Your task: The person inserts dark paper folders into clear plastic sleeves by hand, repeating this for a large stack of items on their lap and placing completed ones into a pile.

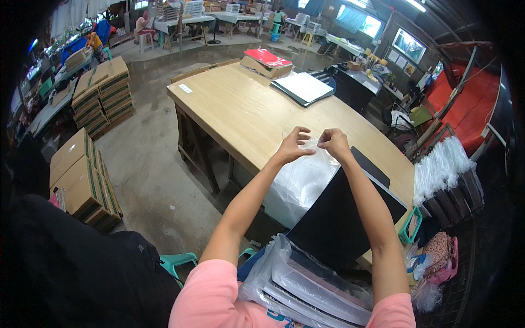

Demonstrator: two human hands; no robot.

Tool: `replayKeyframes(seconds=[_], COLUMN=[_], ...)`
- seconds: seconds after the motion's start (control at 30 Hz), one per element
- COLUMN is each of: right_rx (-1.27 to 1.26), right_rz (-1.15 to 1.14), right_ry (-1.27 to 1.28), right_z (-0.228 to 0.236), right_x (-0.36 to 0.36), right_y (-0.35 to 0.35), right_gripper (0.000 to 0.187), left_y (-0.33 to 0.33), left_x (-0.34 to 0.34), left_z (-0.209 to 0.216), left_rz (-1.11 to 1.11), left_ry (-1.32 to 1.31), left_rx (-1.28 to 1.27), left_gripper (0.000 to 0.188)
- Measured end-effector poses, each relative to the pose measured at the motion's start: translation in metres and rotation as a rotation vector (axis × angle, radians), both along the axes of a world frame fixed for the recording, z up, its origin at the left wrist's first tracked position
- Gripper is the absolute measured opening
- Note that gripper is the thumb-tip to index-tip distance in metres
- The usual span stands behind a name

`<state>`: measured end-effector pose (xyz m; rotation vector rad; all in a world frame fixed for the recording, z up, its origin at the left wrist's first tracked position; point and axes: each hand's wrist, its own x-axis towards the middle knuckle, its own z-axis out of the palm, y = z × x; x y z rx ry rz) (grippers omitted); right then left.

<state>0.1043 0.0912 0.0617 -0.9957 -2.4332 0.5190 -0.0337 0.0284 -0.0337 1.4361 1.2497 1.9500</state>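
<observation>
A clear plastic bag (299, 183) hangs at the near edge of the wooden table (235, 104), its upper end bunched between my hands. My right hand (334, 143) pinches the plastic between thumb and fingertips. Just left of it, my left hand (292, 146) is at the bag's upper end with fingers curved and a gap between thumb and fingers. Beneath my right forearm a large black sheet or folder (328, 218) leans across the table edge, partly behind the bag. On my lap lies a stack of plastic-wrapped flat items (311, 284).
Farther along the table are a white-topped stack of folders (303, 87) and a cardboard box (268, 68) with a red item. Carton stacks (82, 175) stand on the left floor. At right are bundled clear plastic (443, 167) and a green basket (410, 225). People sit in the background.
</observation>
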Motion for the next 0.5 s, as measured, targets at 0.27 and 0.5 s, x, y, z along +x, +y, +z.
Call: replayKeyframes(seconds=[0.27,0.5], right_rx=[0.263,0.335], right_rz=[-0.082,0.054], right_ry=[-0.037,-0.044], right_z=[0.008,0.005], right_x=[0.005,0.0], right_y=[0.004,0.01], right_gripper=[0.007,0.013], left_y=[0.001,0.022], left_x=[-0.003,0.01], left_z=[0.019,0.01], left_rz=[0.017,0.051], left_ry=[0.258,0.39], left_rx=[-0.39,0.081], left_gripper=[0.033,0.047])
